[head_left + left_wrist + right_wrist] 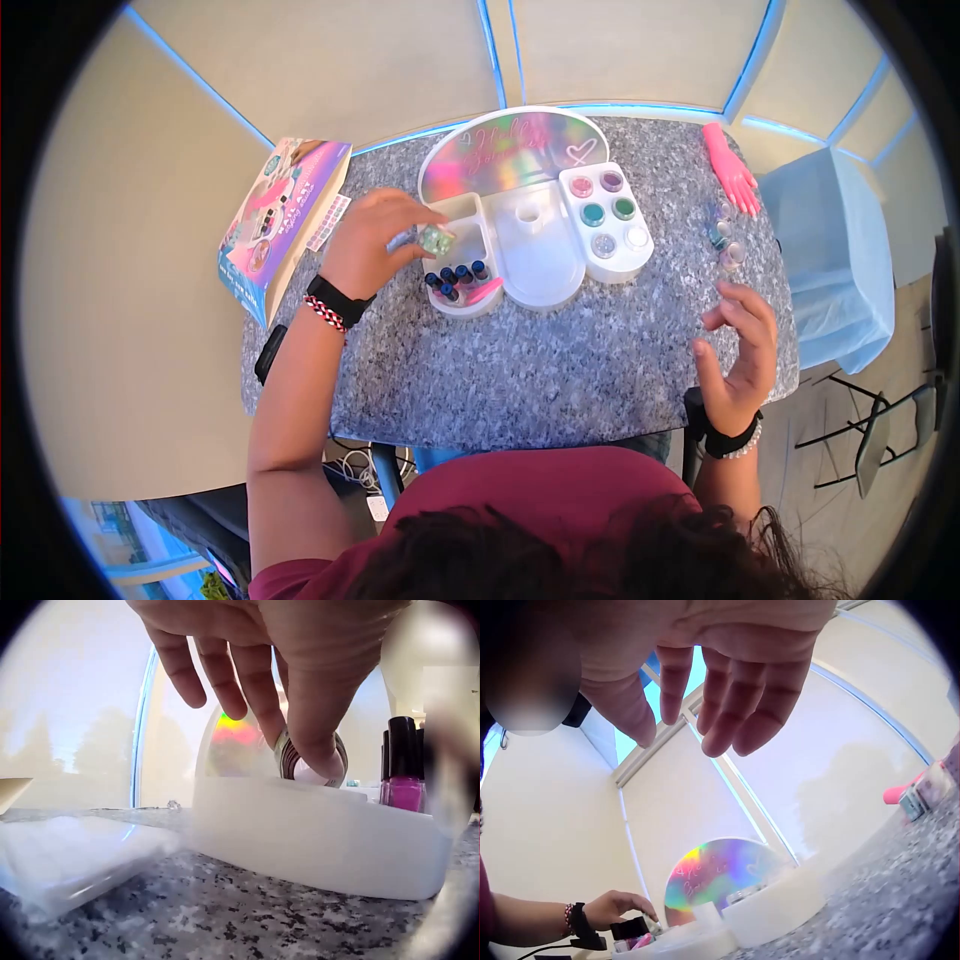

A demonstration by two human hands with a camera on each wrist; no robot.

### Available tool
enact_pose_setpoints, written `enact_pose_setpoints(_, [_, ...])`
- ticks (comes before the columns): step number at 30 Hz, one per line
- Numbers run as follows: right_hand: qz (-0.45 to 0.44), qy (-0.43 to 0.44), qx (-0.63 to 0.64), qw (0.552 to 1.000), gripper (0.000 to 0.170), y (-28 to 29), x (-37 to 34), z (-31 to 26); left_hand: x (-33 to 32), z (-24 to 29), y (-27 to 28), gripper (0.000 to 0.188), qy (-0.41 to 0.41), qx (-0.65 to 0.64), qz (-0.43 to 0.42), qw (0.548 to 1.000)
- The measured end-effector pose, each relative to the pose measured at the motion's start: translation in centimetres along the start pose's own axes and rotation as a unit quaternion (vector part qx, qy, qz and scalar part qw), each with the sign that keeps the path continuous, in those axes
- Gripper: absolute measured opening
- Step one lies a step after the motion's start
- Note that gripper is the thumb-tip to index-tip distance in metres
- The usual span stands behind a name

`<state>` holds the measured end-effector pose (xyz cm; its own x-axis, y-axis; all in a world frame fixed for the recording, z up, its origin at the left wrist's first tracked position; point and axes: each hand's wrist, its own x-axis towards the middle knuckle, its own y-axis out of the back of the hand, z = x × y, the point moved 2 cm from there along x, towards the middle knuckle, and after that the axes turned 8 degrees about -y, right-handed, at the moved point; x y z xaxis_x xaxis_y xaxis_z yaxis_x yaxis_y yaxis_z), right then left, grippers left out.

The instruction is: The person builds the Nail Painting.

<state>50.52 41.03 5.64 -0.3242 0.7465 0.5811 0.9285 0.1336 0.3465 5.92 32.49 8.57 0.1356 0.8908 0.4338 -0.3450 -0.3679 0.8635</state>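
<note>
My left hand [372,238] pinches a small clear pot [436,240] with pale green contents between thumb and fingertips. It holds the pot over the left compartment of a white nail art stand [545,275], close above the rim in the left wrist view. Nail polish bottles [462,273] with dark caps stand in the front of that compartment, beside a pink item [484,291]. On the stand's right side, several pots [593,214] of coloured glitter sit in round wells. My right hand [742,350] hovers over the table's right side, fingers loosely bent, holding nothing.
Behind the stand rises an iridescent rounded panel [510,150]. A nail art box [282,225] and a sticker sheet [328,222] lie at the left. At the right are a pink model hand [732,172] and small pots [731,254]. A blue-covered table [825,255] stands beyond.
</note>
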Motion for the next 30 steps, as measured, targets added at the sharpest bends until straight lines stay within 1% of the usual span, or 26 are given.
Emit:
enact_pose_setpoints(2, [0.009,0.012,-0.009,1.0,0.042,0.8,-0.1,0.6,0.5,-0.2,-0.4,0.044,-0.083,-0.01,-0.068,0.994])
enact_pose_setpoints(3, [0.013,0.006,-0.015,1.0,0.042,1.3,-0.2,0.8,0.6,-0.2,-0.4,0.044,-0.084,-0.011,-0.068,0.994])
enact_pose_setpoints(5, [0.022,-0.004,-0.023,0.999,0.039,1.7,-0.3,0.8,0.8,0.2,-0.4,0.045,-0.081,-0.001,-0.112,0.99])
enact_pose_setpoints(6, [0.023,-0.003,-0.024,0.999,0.039,1.9,-0.2,0.8,0.8,0.1,-0.4,0.045,-0.082,-0.002,-0.111,0.99])
enact_pose_setpoints(8, [0.019,-0.005,-0.047,0.999,0.037,2.3,0.0,1.0,0.7,0.0,-0.6,0.046,-0.094,0.015,-0.151,0.984])
enact_pose_setpoints(12, [0.007,0.002,-0.078,0.997,0.034,2.5,0.3,1.1,1.0,1.7,0.7,0.051,-0.112,0.036,-0.154,0.981])
enact_pose_setpoints(14, [0.026,0.008,-0.107,0.994,0.028,3.1,0.4,1.2,1.1,1.6,0.7,0.057,-0.125,0.029,-0.179,0.976])
enact_pose_setpoints(15, [0.035,0.019,-0.135,0.99,0.025,3.6,0.6,1.1,1.0,1.3,0.6,0.064,-0.123,0.015,-0.175,0.977])
enact_pose_setpoints(16, [0.045,0.028,-0.168,0.984,0.023,4.0,0.9,1.0,1.1,1.3,0.5,0.067,-0.114,-0.014,-0.156,0.981])
enact_pose_setpoints(17, [0.065,0.018,-0.182,0.981,0.021,4.5,1.3,1.0,1.4,1.8,0.7,0.068,-0.09,-0.034,-0.13,0.987])
enact_pose_setpoints(18, [0.076,-0.005,-0.181,0.98,0.023,5.0,1.6,1.2,1.6,2.7,0.9,0.066,-0.079,-0.029,-0.081,0.993])
enact_pose_setpoints(19, [0.082,-0.034,-0.176,0.98,0.025,5.6,1.8,1.6,2.0,3.8,1.3,0.062,-0.049,-0.033,-0.046,0.997])
enact_pose_setpoints(20, [0.082,-0.085,-0.183,0.976,0.025,5.9,2.4,1.7,2.2,4.8,1.6,0.054,-0.037,-0.046,-0.007,0.998])
enact_pose_setpoints(22, [0.031,-0.148,-0.23,0.961,0.029,6.7,3.1,2.8,2.2,7.1,1.5,0.044,-0.028,-0.146,0.057,0.987])
enact_pose_setpoints(23, [0.038,-0.152,-0.239,0.958,0.029,6.9,3.2,3.2,1.9,8.1,0.8,0.044,-0.036,-0.155,0.055,0.986])
enact_pose_setpoints(24, [0.015,-0.125,-0.321,0.939,0.032,6.9,3.1,3.7,1.6,9.0,-0.2,0.039,-0.014,-0.264,0.077,0.961])
enact_pose_setpoints(25, [-0.01,-0.097,-0.399,0.912,0.036,6.8,3.0,4.2,1.4,10.0,-1.2,0.034,0.01,-0.369,0.096,0.924])
enact_pose_setpoints(26, [-0.008,-0.099,-0.402,0.91,0.036,6.8,3.0,4.9,1.4,11.2,-2.5,0.025,0.028,-0.438,0.094,0.893])
enact_pose_setpoints(28, [-0.064,-0.179,-0.347,0.918,0.039,6.4,2.8,6.6,1.6,13.0,-5.0,0.021,0.015,-0.477,0.048,0.878])
enact_pose_setpoints(29, [-0.079,-0.225,-0.338,0.911,0.037,6.0,2.8,7.3,1.9,13.8,-6.0,0.021,0.009,-0.49,0.026,0.871])
enact_pose_setpoints(30, [-0.08,-0.221,-0.337,0.912,0.037,5.6,3.0,7.1,2.1,14.5,-6.9,0.021,0.005,-0.502,0.006,0.865])
